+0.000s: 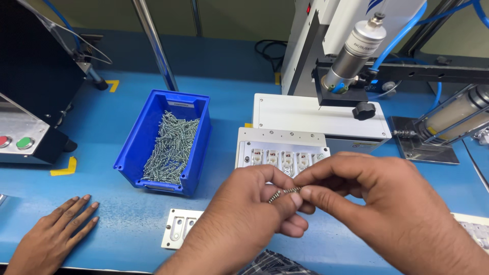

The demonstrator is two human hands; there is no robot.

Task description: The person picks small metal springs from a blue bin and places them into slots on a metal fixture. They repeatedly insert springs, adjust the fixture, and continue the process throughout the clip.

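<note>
A: Head view, labels? 
B: Blue bin of screws; pale label strip on its far rim.

A: Hands? 
B: Right of the bin, left hand and right hand pinch a small threaded screw, silvery, lying level, near the fixture plate.

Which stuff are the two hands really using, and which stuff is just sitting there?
In use: left hand and right hand, pinching small screws; grey fixture plate; blue bin of screws.

Just sitting: second plate; red and green buttons; another person's hand flat on the blue table.
</note>
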